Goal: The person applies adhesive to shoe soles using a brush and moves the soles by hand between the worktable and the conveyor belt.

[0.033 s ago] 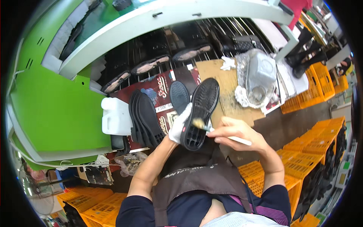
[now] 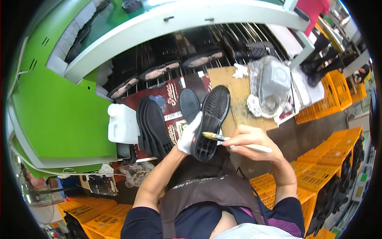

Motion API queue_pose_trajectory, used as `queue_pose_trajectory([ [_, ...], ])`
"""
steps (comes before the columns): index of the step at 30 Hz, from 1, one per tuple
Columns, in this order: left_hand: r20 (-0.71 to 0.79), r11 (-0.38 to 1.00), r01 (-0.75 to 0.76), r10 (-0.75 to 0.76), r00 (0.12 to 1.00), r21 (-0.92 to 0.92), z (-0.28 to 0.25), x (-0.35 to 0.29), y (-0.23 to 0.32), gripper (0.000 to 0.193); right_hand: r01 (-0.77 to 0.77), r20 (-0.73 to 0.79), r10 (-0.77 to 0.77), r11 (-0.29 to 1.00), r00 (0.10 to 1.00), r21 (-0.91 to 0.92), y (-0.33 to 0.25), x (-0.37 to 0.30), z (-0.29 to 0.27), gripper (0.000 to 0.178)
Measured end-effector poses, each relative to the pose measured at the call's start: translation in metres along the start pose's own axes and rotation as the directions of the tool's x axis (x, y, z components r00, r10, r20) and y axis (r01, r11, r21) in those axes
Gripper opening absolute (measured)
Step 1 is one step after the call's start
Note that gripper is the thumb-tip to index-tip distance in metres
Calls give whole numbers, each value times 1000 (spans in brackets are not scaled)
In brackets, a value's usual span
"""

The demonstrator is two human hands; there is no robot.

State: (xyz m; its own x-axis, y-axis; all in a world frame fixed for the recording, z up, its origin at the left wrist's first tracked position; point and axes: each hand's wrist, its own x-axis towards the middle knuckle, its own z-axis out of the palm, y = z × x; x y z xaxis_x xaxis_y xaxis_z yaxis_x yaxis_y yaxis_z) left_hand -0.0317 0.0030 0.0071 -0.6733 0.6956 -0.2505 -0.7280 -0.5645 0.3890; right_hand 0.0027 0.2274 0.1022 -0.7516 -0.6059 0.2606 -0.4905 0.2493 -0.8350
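A black shoe sole (image 2: 217,107) is tilted up before me, its hollow, ribbed side facing me and its heel end, with square cells, nearest. My left hand (image 2: 188,137), in a white glove, is closed round its left edge. Between the fingers of my bare right hand (image 2: 254,140) is a brush (image 2: 260,148) with a white handle. Its pale bristles touch or hover just over the sole above the heel cells. Behind the glove lies a smaller grey-blue sole (image 2: 189,102). Several black soles (image 2: 156,125) lean together to the left.
Left of the soles stands a white plastic jug (image 2: 124,126) beside a green panel (image 2: 63,115). At right, a clear plastic container (image 2: 275,77) sits in crumpled film on cardboard (image 2: 227,81). Black boots (image 2: 163,59) lie on the rack behind. Orange crates (image 2: 322,167) flank me.
The brush has shifted slightly and its bristles now lie flatter across the sole. My right hand has moved a little to the right. My left hand still holds the sole.
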Motion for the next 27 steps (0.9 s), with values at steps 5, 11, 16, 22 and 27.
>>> queue_pose_trajectory([
  [5, 85, 985, -162, 156, 984, 62, 64, -8, 15, 55, 136, -571, 39, 956, 820, 260, 24, -41, -32, 30],
  [11, 402, 805, -580, 492, 772, 128, 156, 86, 184, 55, 145, -640, 88, 942, 764, 303, 37, -46, -46, 31],
  [16, 288, -201, -321, 924, 253, 926, 126, 155, 364, 70, 18, -599, 125, 974, 791, 226, 42, -39, -39, 23],
  [22, 55, -48, 683, 998, 12, 729, 103, 142, 396, 134, -160, -552, 233, 971, 801, 177, 43, -52, -21, 17],
  [27, 43, -217, 692, 965, 260, 688, 73, 134, 436, 133, -171, -502, 200, 980, 842, 103, 43, -45, -15, 17],
])
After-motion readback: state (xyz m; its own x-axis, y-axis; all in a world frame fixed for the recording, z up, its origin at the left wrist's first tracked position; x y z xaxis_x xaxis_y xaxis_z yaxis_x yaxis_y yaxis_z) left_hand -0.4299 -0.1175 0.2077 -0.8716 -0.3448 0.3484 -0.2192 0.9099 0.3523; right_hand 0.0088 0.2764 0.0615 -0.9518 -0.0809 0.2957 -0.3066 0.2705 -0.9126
